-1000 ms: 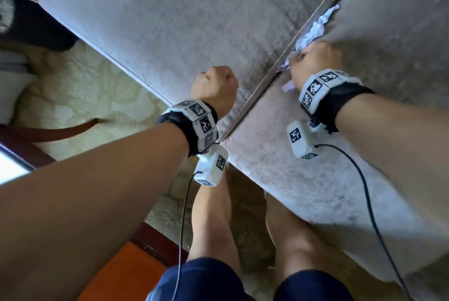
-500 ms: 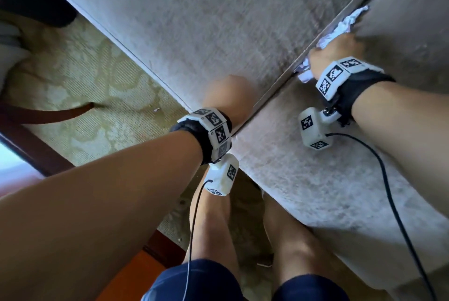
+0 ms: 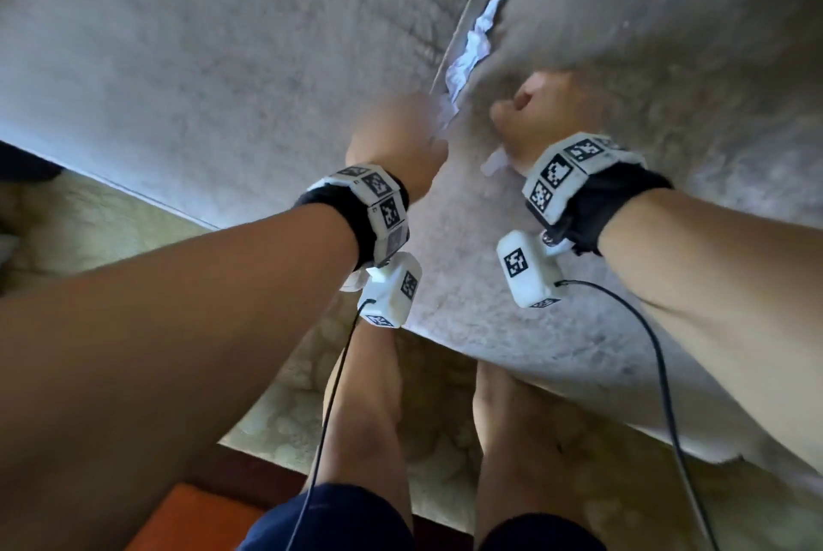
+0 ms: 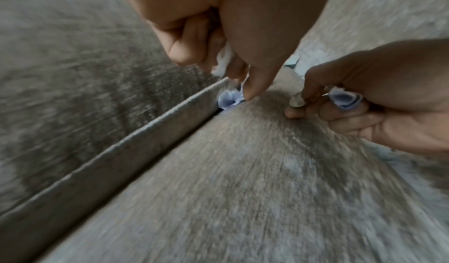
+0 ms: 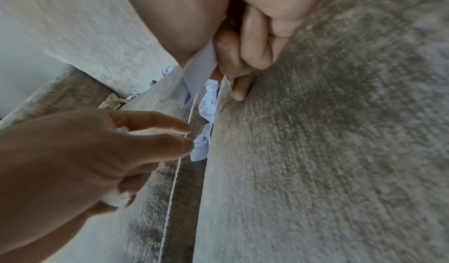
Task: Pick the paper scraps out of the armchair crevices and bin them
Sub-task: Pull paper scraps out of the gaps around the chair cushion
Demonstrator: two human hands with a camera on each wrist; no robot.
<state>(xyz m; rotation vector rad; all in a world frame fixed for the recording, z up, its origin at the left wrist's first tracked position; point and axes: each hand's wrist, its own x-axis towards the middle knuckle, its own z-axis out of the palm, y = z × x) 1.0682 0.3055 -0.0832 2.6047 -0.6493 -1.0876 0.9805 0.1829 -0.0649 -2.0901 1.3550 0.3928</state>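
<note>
Running tight between arm and seat cushion, the crevice (image 3: 463,60) holds white paper scraps (image 3: 476,40). Left hand (image 3: 396,136) reaches them, forefinger and thumb extended, a scrap curled in its palm. Right hand (image 3: 547,114) clutches crumpled paper (image 4: 345,99) on the seat.

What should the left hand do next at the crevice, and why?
Probably close the left hand's thumb and forefinger on the crumpled paper scrap at their tips and lift it out. That scrap sits wedged in the armchair crevice. The left hand already holds white paper in its palm, and the right hand grips its own scrap.
</note>
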